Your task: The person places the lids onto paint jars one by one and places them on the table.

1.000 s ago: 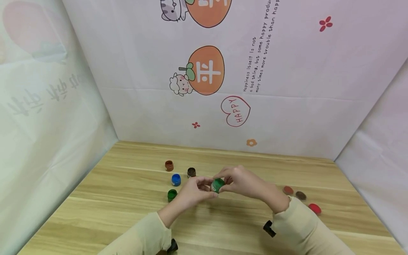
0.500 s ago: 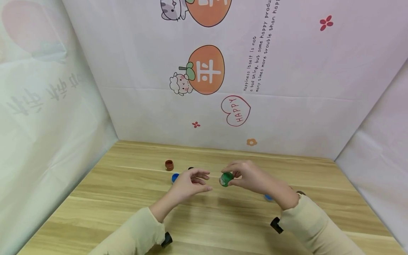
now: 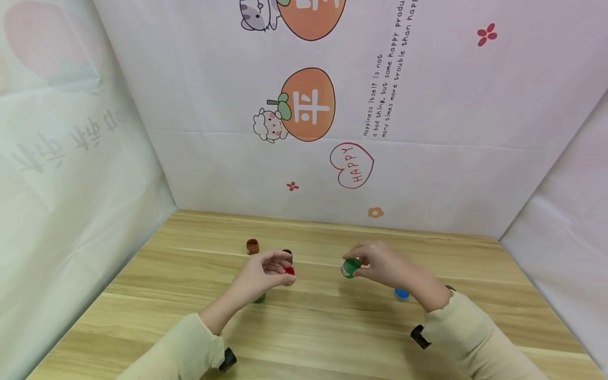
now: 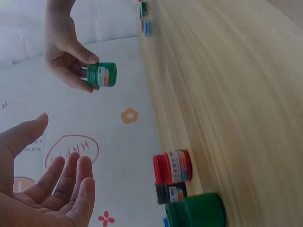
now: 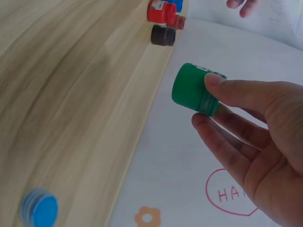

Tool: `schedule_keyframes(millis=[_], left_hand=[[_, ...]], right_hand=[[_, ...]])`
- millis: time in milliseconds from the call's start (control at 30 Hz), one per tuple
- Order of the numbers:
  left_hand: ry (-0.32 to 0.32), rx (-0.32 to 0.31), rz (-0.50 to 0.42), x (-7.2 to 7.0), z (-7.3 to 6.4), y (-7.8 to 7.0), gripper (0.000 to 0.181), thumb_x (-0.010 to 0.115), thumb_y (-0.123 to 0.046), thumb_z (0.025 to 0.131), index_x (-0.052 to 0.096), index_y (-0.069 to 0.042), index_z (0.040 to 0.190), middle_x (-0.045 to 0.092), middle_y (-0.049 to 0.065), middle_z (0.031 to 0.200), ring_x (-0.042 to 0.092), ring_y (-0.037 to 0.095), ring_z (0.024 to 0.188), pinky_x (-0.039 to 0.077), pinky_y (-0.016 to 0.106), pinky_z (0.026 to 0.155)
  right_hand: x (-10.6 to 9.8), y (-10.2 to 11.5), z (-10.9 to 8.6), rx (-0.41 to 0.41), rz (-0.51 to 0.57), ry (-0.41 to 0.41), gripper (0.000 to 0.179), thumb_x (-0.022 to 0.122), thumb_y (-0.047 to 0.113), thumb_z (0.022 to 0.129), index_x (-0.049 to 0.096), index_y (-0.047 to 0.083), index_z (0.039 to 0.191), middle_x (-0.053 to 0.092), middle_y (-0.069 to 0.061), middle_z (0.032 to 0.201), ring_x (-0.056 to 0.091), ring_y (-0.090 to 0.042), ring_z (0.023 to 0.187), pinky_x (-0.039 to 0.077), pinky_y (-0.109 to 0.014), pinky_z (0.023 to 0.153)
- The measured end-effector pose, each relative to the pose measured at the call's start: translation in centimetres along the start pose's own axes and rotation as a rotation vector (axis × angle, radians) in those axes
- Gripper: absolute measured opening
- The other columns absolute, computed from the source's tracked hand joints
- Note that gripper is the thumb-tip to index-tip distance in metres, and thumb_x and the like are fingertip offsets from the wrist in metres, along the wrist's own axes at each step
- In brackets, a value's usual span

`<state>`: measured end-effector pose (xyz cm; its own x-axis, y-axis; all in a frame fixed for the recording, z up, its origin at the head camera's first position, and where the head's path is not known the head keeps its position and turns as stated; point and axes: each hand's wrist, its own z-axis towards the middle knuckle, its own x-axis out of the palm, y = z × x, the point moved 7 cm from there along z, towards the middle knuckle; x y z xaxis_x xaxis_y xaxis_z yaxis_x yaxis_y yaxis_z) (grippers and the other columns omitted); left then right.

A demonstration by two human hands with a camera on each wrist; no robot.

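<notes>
My right hand [image 3: 380,266] pinches a small green paint jar [image 5: 191,90] between thumb and fingertips, raised off the wooden table. In the head view, my left hand [image 3: 258,277] holds nothing, its fingers spread and slightly bent. A red paint jar [image 3: 289,271] shows just behind its fingers, partly covered by them. Beyond stands a blackish jar [image 3: 287,255], with a brown jar [image 3: 252,246] farther left. Another green jar [image 4: 199,212] stands near the left wrist and is mostly hidden in the head view. A blue jar [image 5: 178,4] peeks out behind the red one in the right wrist view.
A blue lid [image 3: 401,293] lies on the table [image 3: 323,338] below my right forearm, with a dark lid [image 3: 450,288] peeking out behind the sleeve. A printed white sheet [image 3: 427,174] rises along the table's back edge, and more white sheets flank both sides.
Both hands were on the green jar; my left hand has let go and moved left toward the other jars. My right hand has carried the green jar to the right, uncovering the blue lid.
</notes>
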<state>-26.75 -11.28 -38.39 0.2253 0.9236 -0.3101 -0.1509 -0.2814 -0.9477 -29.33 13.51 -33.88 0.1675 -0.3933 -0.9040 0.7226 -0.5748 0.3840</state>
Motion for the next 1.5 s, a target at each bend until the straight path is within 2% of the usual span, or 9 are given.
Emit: schedule_keyframes(millis=[167,400,533,733,933,1033,1300,1500], left_hand=[[-0.028,-0.017,0.041,-1.1,-0.7,0.7,0.048,0.084,-0.024,0.088,0.067,-0.006,0.129,0.069,0.015,0.121,0.065,0.021,0.104,0.055,0.04,0.09],[-0.082,-0.039,0.089,-3.0,-1.4,1.9,0.049,0.082,-0.02,0.09,0.065,-0.003,0.132,0.068,0.014,0.12,0.065,0.021,0.102,0.055,0.041,0.089],[-0.115,-0.081,0.093,-3.9,-1.7,2.7,0.05,0.083,-0.016,0.089,0.065,-0.001,0.133,0.068,0.013,0.118,0.065,0.021,0.101,0.056,0.039,0.087],[-0.127,-0.097,0.097,-4.9,-2.1,3.8,0.053,0.084,-0.014,0.087,0.064,-0.001,0.134,0.069,0.015,0.119,0.066,0.025,0.104,0.056,0.041,0.088],[-0.106,-0.127,0.145,-5.7,-2.2,4.7,0.061,0.087,-0.017,0.083,0.063,0.0,0.136,0.068,0.014,0.123,0.064,0.029,0.109,0.055,0.045,0.09],[-0.076,-0.143,0.177,-5.9,-2.2,5.2,0.063,0.089,-0.015,0.081,0.062,0.001,0.136,0.068,0.014,0.124,0.064,0.03,0.109,0.055,0.046,0.089],[0.05,-0.179,0.235,-5.5,-2.0,6.4,0.069,0.089,0.002,0.074,0.059,0.006,0.136,0.066,0.013,0.12,0.066,0.024,0.098,0.057,0.042,0.084],[0.055,-0.186,0.259,-5.1,-1.5,7.0,0.066,0.089,0.008,0.071,0.062,0.006,0.131,0.066,0.012,0.115,0.066,0.022,0.094,0.057,0.04,0.084]], right_hand=[[0.6,-1.1,-0.4,0.021,-0.025,-0.001,0.032,0.082,0.001,0.085,0.075,-0.002,0.116,0.07,-0.006,0.105,0.062,-0.018,0.081,0.053,-0.024,0.068],[1.3,-3.1,-0.8,0.105,-0.041,0.011,0.032,0.082,0.002,0.086,0.074,-0.003,0.117,0.069,-0.008,0.106,0.06,-0.018,0.08,0.051,-0.025,0.067],[1.4,-4.3,-1.0,0.153,-0.056,0.022,0.034,0.081,0.001,0.086,0.074,-0.005,0.118,0.069,-0.009,0.107,0.057,-0.014,0.079,0.051,-0.026,0.067],[1.5,-5.4,-1.2,0.167,-0.081,0.027,0.034,0.082,-0.003,0.083,0.073,-0.006,0.117,0.069,-0.01,0.105,0.059,-0.014,0.079,0.053,-0.028,0.068],[1.8,-6.4,-1.5,0.206,-0.086,0.027,0.035,0.081,-0.006,0.082,0.074,-0.006,0.116,0.07,-0.012,0.105,0.066,-0.021,0.087,0.057,-0.032,0.072],[2.0,-6.7,-1.6,0.216,-0.088,0.035,0.035,0.081,-0.006,0.082,0.073,-0.006,0.116,0.07,-0.014,0.106,0.067,-0.024,0.089,0.057,-0.033,0.072],[2.3,-8.1,-2.0,0.291,-0.058,0.06,0.037,0.078,-0.008,0.084,0.071,-0.008,0.12,0.067,-0.02,0.115,0.066,-0.028,0.092,0.058,-0.037,0.075],[2.6,-8.5,-1.9,0.281,-0.076,0.055,0.036,0.08,-0.008,0.082,0.072,-0.007,0.118,0.068,-0.019,0.113,0.067,-0.028,0.091,0.058,-0.038,0.076]])
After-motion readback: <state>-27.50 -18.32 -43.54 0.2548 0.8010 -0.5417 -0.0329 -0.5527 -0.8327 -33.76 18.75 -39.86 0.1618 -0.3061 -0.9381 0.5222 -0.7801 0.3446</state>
